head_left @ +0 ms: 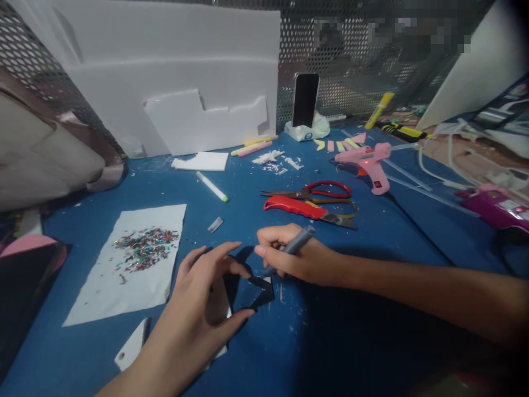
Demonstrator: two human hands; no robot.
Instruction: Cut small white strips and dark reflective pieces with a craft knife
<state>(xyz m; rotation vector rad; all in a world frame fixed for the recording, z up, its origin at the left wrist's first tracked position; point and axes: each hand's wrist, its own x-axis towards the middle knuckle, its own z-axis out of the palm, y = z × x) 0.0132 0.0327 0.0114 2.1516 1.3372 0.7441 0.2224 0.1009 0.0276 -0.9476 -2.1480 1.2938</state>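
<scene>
My right hand [289, 256] is closed round a grey pen-like tool [298, 241], its tip down on a small black piece [261, 292] lying on the blue table [351, 309]. My left hand [202, 298] rests beside it, thumb and fingers spread in an arc, fingertips pressing on the black piece's left edge and on a white foam piece [133, 344] partly hidden beneath the palm.
A white paper sheet [124, 264] holds a heap of glitter bits [144, 248]. Beyond lie red scissors [318, 192], a red cutter [306, 210], a pink glue gun [367, 162], a white marker [211, 186], foam boards [177, 77] and an upright phone [305, 100].
</scene>
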